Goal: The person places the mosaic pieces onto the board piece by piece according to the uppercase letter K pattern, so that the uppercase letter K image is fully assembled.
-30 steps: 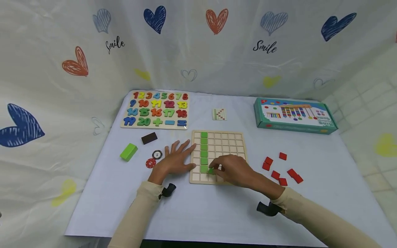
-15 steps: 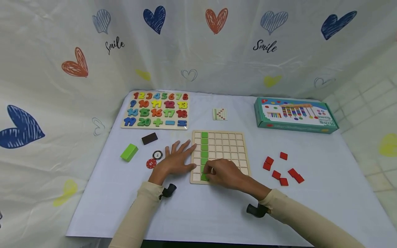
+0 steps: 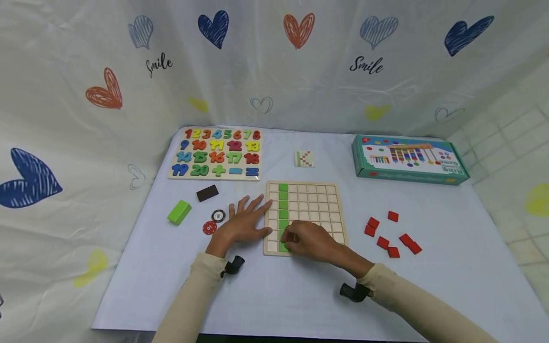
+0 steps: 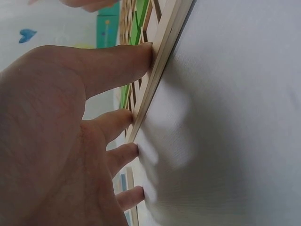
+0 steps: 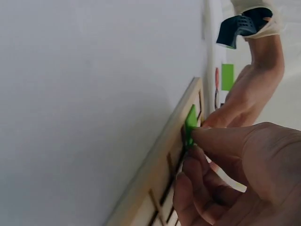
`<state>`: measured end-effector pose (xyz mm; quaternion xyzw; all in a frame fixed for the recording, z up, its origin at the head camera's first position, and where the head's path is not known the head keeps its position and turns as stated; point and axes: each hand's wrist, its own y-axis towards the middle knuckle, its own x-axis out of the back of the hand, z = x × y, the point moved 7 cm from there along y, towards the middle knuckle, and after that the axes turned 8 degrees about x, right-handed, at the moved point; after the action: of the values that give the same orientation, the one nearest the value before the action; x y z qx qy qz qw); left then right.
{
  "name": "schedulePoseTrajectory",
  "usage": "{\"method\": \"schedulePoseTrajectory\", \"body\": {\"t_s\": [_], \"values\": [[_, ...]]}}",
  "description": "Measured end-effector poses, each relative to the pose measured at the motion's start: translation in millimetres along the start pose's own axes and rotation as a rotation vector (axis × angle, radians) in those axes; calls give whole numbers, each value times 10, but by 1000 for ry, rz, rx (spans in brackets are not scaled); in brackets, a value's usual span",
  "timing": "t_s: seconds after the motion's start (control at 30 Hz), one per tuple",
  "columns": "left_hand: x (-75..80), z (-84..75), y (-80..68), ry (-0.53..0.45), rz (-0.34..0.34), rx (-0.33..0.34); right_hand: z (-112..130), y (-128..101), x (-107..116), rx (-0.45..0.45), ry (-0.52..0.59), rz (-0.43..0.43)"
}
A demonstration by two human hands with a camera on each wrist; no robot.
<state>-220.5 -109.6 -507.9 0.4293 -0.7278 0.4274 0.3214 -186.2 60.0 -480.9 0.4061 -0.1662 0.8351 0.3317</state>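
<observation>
A wooden grid board (image 3: 317, 199) lies mid-table, with a column of green square tiles (image 3: 283, 204) in its second column from the left. At the near end of that column, my right hand (image 3: 312, 242) pinches a green tile (image 5: 190, 121) between thumb and fingers. In the right wrist view the tile leans at the cell beside the board's near rim. My left hand (image 3: 243, 226) rests spread along the board's left edge. Its thumb and index fingertip touch the rim in the left wrist view, while the other fingertips come down on the tablecloth.
Several loose red tiles (image 3: 383, 242) lie right of the board. On the left are a green block (image 3: 178, 212), a dark rectangular piece (image 3: 207, 193) and two round chips (image 3: 209, 227). Behind stand a number puzzle (image 3: 214, 174), a small pattern card (image 3: 304, 159) and a teal box (image 3: 409, 175).
My right hand has carried the green tile left and slightly nearer, to the column's near end, and has stayed there for the last half second. My left hand has kept its place.
</observation>
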Motion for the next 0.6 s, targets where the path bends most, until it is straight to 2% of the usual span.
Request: {"method": "schedulePoseTrajectory", "body": {"t_s": [0.37, 0.6], "values": [[-14, -1, 1, -5, -11, 4, -54, -41, -44, 11, 13, -38], [-29, -1, -4, 0, -6, 11, -79, -48, -60, 17, 67, -44]]}}
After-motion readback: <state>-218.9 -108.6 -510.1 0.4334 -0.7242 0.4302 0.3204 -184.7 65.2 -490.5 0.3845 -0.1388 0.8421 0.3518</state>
